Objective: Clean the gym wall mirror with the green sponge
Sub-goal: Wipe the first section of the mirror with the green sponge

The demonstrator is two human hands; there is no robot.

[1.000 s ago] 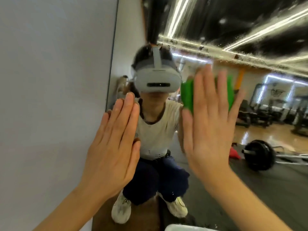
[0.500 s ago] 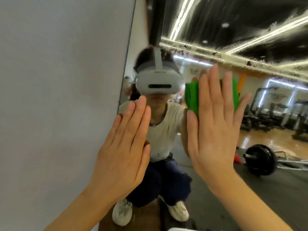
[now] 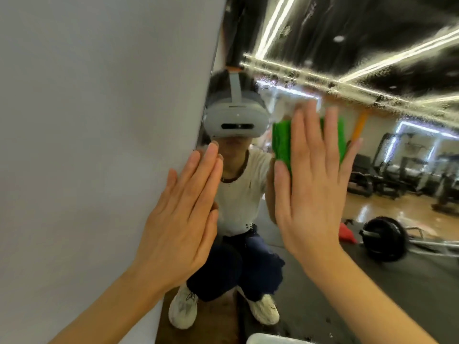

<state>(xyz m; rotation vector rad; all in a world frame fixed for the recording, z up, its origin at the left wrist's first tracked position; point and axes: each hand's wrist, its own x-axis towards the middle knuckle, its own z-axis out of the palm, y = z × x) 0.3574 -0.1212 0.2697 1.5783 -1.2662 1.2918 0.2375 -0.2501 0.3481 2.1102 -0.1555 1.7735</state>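
Green sponge (image 3: 283, 141): ribbed, bright green, held flat against the wall mirror (image 3: 372, 281) at about the height of the reflected headset, its edges showing left and right of the fingers that cover it. Right hand (image 3: 313, 194): grip released, fingers straight and slightly spread, palm pressing the sponge onto the glass. Left hand (image 3: 182, 219): grip released, fingers straight and together, laid flat at the mirror's left edge where glass meets the grey wall (image 3: 87, 145); holds nothing. Mirror surface: wet streaks and droplets across the upper part, above the sponge. Reflected in the glass: a crouching person in a white top, dark trousers and white shoes; a barbell (image 3: 385, 238) on the floor; a red cone (image 3: 346, 234) beside it; exercise machines farther back. White container rim (image 3: 270, 339) at the bottom frame edge.
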